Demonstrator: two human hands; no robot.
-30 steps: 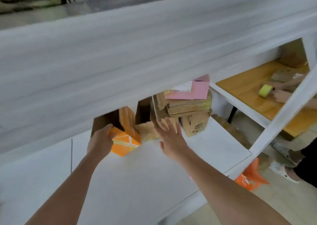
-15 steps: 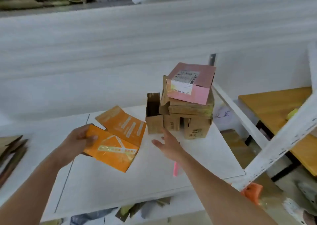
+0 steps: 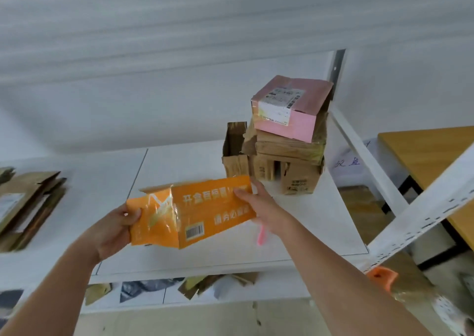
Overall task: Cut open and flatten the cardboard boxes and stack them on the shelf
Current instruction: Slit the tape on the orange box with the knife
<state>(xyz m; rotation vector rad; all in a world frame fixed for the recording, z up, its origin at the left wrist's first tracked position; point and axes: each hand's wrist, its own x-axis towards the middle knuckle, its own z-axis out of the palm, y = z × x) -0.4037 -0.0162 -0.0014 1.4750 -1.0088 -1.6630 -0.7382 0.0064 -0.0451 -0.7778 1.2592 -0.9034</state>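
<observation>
both hands (image 3: 112,229) (image 3: 259,206) outstretched, one grip on each end of orange box (image 3: 189,214)

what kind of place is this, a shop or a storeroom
Likely a storeroom or parcel-sorting area: white metal shelving, a pile of used shipping boxes, and flattened cardboard stacked on the shelf's left end.

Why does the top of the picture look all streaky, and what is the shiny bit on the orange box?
Head view: the upper white shelf board is smeared by motion blur; clear tape on the flattened orange cardboard box catches glare; straight shelf posts lean from the wide-angle lens.
</observation>
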